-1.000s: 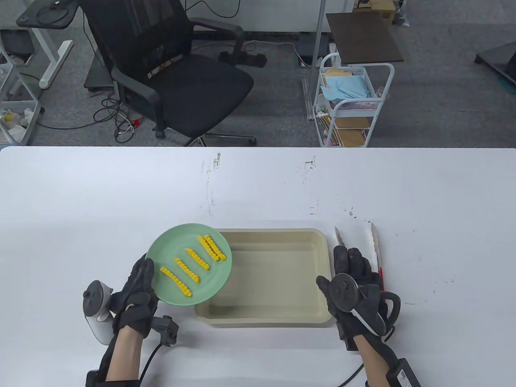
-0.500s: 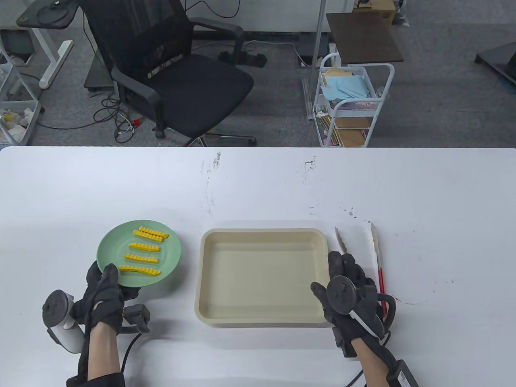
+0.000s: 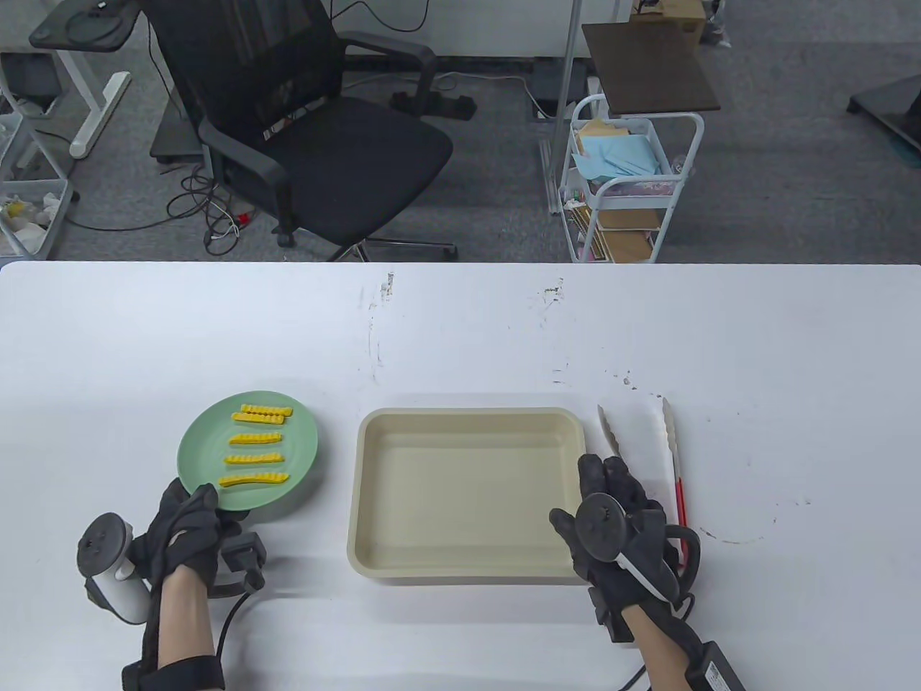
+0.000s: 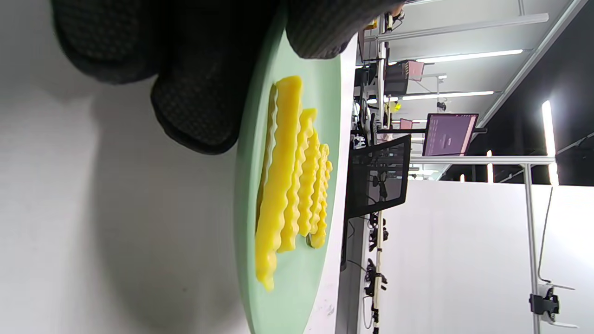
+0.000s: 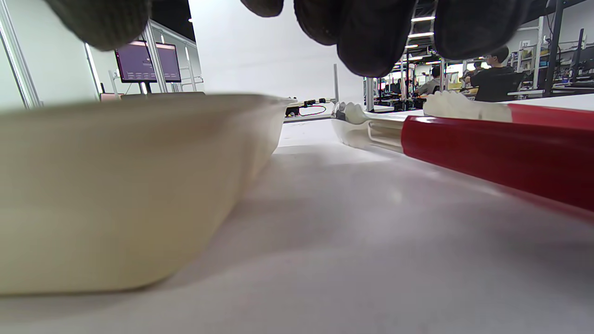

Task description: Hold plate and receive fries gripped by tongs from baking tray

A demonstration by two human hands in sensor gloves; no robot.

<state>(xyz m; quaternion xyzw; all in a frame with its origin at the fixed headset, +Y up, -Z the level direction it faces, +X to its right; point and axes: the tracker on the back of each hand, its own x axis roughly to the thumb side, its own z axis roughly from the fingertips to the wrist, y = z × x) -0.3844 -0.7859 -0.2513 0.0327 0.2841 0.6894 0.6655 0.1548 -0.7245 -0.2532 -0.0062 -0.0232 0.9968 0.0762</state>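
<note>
A green plate (image 3: 296, 437) with several yellow crinkle fries (image 3: 255, 458) sits left of the empty beige baking tray (image 3: 468, 414). My left hand (image 3: 193, 515) grips the plate's near rim. In the left wrist view a fingertip presses on top of the rim and other fingers (image 4: 195, 93) lie under the plate (image 4: 290, 297), beside the fries (image 4: 287, 185). The tongs (image 3: 673, 446), metal with red handles, lie open on the table right of the tray. My right hand (image 3: 601, 497) is open over their near end, holding nothing. Its fingers (image 5: 371, 32) hang above the tongs (image 5: 487, 139) and tray (image 5: 116, 185).
The white table (image 3: 460, 331) has scuff marks in its middle. A black office chair (image 3: 309, 137) and a white cart (image 3: 626, 187) stand beyond the far edge. Glove cables trail off the near edge.
My left hand has carried the plate from over the tray's left corner to the table left of it, and the fries now lie crosswise. My right hand has drawn back slightly.
</note>
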